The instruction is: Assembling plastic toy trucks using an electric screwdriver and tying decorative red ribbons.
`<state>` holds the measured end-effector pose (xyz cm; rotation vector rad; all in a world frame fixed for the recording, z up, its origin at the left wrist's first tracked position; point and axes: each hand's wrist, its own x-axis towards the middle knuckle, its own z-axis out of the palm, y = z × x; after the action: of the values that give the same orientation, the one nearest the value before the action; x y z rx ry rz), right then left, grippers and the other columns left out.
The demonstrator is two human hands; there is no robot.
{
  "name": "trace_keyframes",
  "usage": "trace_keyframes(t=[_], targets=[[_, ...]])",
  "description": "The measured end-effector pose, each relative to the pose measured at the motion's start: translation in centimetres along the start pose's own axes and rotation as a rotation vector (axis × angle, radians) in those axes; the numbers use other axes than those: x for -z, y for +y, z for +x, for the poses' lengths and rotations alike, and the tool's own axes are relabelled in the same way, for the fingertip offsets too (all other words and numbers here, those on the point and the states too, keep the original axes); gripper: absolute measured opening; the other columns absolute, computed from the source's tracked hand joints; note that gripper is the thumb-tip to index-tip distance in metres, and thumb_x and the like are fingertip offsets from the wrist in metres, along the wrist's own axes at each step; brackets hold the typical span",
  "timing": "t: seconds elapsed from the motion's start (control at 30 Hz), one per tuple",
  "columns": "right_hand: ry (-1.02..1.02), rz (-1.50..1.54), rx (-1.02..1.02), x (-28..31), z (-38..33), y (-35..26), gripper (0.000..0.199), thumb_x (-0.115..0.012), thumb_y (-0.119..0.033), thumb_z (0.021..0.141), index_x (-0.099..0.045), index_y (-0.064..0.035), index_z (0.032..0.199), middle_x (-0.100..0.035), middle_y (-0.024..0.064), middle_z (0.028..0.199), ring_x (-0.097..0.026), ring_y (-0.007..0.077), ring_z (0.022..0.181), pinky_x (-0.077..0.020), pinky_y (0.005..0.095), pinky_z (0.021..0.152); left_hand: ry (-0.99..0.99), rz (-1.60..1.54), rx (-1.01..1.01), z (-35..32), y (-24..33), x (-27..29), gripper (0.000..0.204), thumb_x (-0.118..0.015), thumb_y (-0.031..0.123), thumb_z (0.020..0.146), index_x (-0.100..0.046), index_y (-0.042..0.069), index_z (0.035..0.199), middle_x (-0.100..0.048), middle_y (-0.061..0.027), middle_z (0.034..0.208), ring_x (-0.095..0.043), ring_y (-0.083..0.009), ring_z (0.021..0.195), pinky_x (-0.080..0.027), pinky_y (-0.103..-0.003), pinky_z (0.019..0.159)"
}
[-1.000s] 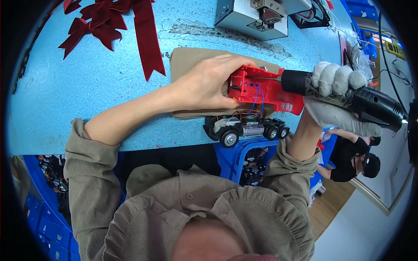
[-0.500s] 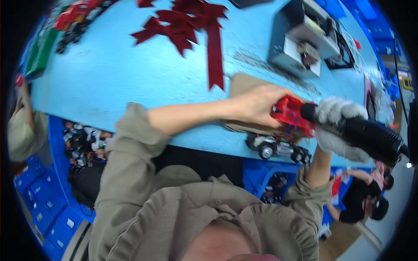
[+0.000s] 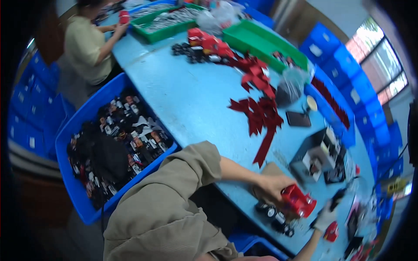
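We hold the red toy truck cab (image 3: 297, 201) down on its black wheeled chassis (image 3: 275, 217) at the near edge of the blue counter (image 3: 191, 100), over a brown cardboard pad (image 3: 266, 172). Our left hand (image 3: 273, 188) has its fingers clasped on the cab. Our gloved right hand (image 3: 324, 217) sits just beside it, fingers curled around a dark power screwdriver (image 3: 334, 201), though the view there is small and blurred. We judge this the fastening step, cab to chassis. The next move calls for keeping the cab steady and lining the tool tip to the truck. A blue bin of parts (image 3: 78, 191) stands at our left; red ribbons (image 3: 257, 108) lie farther off.
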<state>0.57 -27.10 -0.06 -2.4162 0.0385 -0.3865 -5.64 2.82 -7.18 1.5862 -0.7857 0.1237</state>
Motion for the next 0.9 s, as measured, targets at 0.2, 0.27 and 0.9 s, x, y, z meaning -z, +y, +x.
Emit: trace_keyframes(t=[0.2,0.27,0.9], targets=[[-0.165,-0.301,0.055,-2.5,-4.2,4.2,0.037,-0.064,-0.030,0.079,-0.061,0.0018,0.097,-0.064,0.0141,0.076,-0.062,0.0178,0.075,-0.0480,0.0331,0.068,0.017,-0.021,0.025,-1.1,1.5,0.0,0.058,-0.075,0.021,0.060,-0.051,0.001,0.109,-0.058,-0.0156,0.098,-0.056,-0.0325,0.091,-0.046,-0.038,0.078],[-0.188,-0.050,0.040,-1.0,-7.2,4.5,0.034,-0.063,-0.025,0.079,-0.059,0.0011,0.102,-0.063,0.0127,0.083,-0.060,0.0169,0.080,-0.0465,0.0316,0.073,0.160,0.186,-0.145,-1.6,2.5,0.5,0.057,-0.074,0.021,0.061,-0.051,0.003,0.110,-0.056,-0.0149,0.102,-0.053,-0.0321,0.098,-0.043,-0.038,0.083],[-0.247,0.463,1.330,-16.6,-25.7,-17.3,0.026,-0.063,-0.016,0.061,-0.060,-0.0155,0.086,-0.056,0.0033,0.106,-0.052,0.0223,0.098,-0.0441,0.0390,0.079,-1.021,1.946,0.077,-11.1,17.1,9.1,0.032,-0.059,0.014,0.072,-0.054,0.006,0.104,-0.057,-0.0069,0.094,-0.050,-0.0238,0.100,-0.040,-0.038,0.083]])
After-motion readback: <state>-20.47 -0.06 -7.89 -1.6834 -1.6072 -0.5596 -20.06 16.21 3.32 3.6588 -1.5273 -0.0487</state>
